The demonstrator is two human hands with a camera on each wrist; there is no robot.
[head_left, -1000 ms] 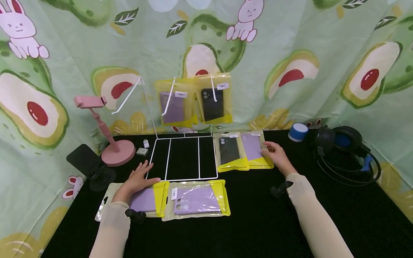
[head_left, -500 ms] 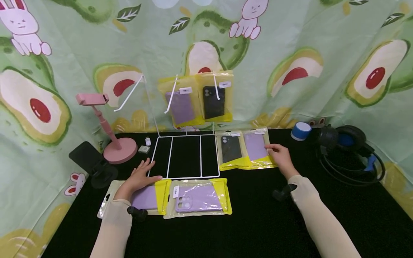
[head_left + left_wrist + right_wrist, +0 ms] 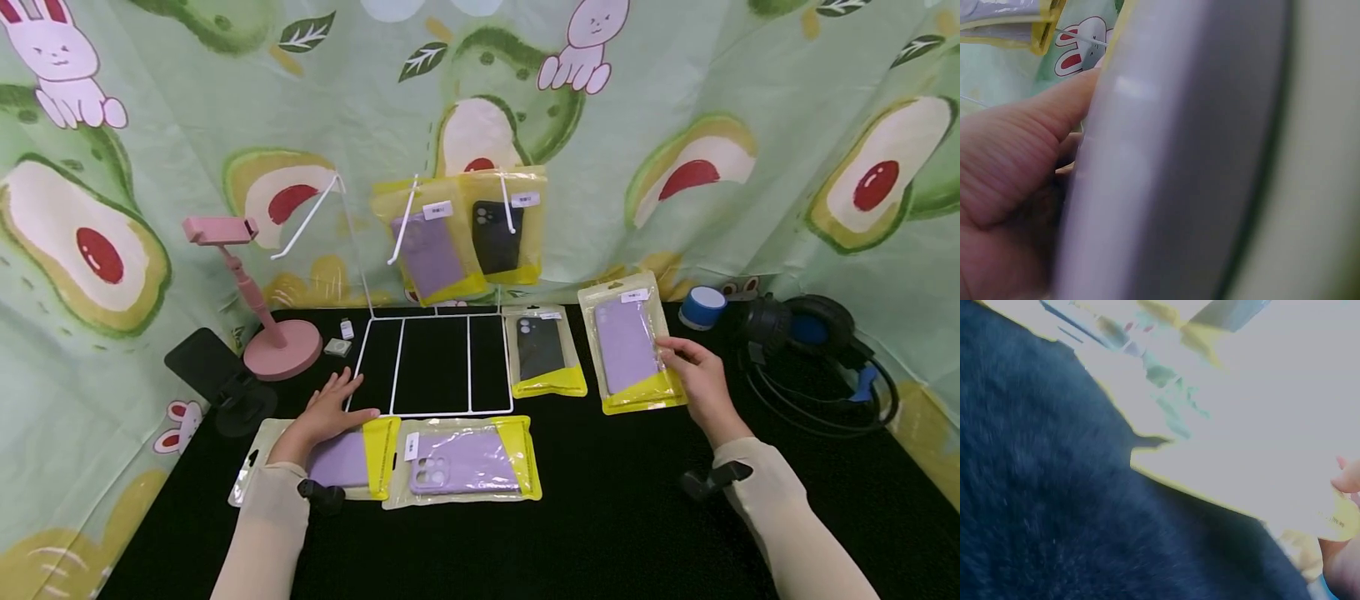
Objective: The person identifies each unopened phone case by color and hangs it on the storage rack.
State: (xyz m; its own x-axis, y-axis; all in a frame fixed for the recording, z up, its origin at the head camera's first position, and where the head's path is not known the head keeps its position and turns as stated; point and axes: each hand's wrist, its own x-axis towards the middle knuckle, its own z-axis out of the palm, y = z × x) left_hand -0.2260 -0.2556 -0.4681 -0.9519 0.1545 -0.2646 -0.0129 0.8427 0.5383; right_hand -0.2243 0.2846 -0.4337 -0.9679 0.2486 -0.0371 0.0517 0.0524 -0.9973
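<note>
My right hand (image 3: 701, 383) pinches the right edge of a clear zip bag with a yellow bottom band, which holds a purple phone case (image 3: 626, 342). That bag is lifted and tilted; it looks washed out in the right wrist view. My left hand (image 3: 318, 425) rests with spread fingers on another bagged purple phone case (image 3: 339, 460), partly covering it. Beside it lies a third bagged purple phone case (image 3: 465, 462). A bagged black phone case (image 3: 538, 348) lies right of the white wire rack (image 3: 435, 414).
On the rack's hooks hang a bagged purple case (image 3: 431, 250) and a bagged black case (image 3: 497, 237). A pink stand (image 3: 281, 350) and black phone holder (image 3: 217, 383) stand at left. Blue tape (image 3: 702, 308) and headphones (image 3: 810, 333) are at right.
My right hand has lifted the bagged purple phone case off its place beside the bagged black one and moved it right, toward me. My left hand has stayed put.
</note>
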